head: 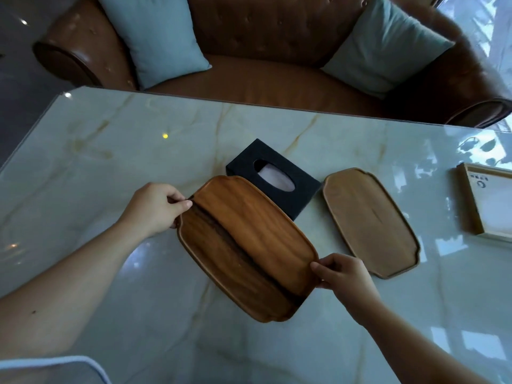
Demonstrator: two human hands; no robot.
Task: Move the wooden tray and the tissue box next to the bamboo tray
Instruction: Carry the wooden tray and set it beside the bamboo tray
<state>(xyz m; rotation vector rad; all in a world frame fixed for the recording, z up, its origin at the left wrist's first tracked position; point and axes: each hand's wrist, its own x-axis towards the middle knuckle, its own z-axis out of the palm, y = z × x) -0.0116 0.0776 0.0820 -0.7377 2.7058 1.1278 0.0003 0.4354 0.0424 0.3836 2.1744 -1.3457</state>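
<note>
A dark brown wooden tray (pixel 243 242) with a darker grain stripe is held at both short ends above the marble table (pixel 110 162). My left hand (pixel 155 209) pinches its far-left end, my right hand (pixel 343 275) grips its near-right end. Behind it lies a black tissue box (pixel 288 200) with an oval opening showing white tissue; the tray overlaps its near-left corner in view. A paler bamboo tray (pixel 371 225) lies flat to the right of the box.
A light wooden frame or box (pixel 471 206) sits at the table's right edge. Beyond the far edge stands a brown leather sofa (pixel 263 84) with two pale blue cushions. A white-edged object (pixel 55 370) is at the bottom left.
</note>
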